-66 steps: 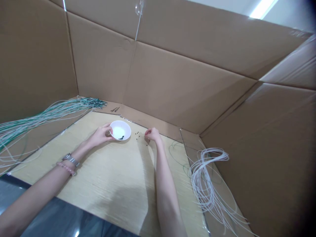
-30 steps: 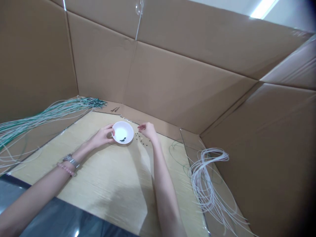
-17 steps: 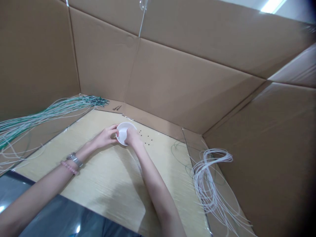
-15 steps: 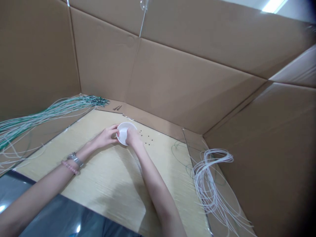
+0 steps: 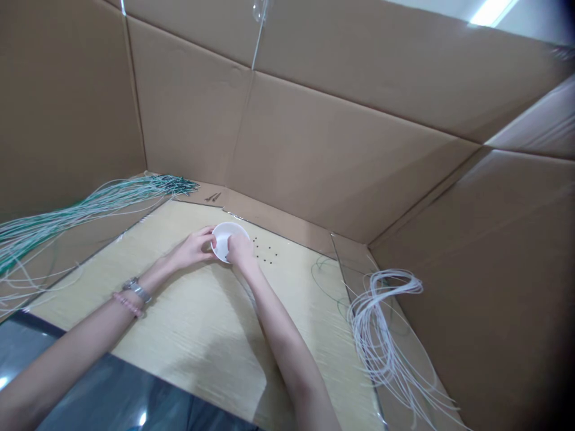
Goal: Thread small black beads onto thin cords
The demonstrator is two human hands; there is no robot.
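Bowl (image 5: 220,240), white, shallow, round-rimmed.

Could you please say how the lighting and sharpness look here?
In the head view, a ceiling light glares at top right, the right corners fall dark, and the cardboard wall looks bent by the wide lens; the white bowl and right hand stay reasonably sharp.

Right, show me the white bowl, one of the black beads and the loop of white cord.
White bowl (image 5: 236,227): head view, on its rim.
Black bead (image 5: 255,239): head view, on the bead itself.
White cord loop (image 5: 395,271): head view, on the top of the loop.
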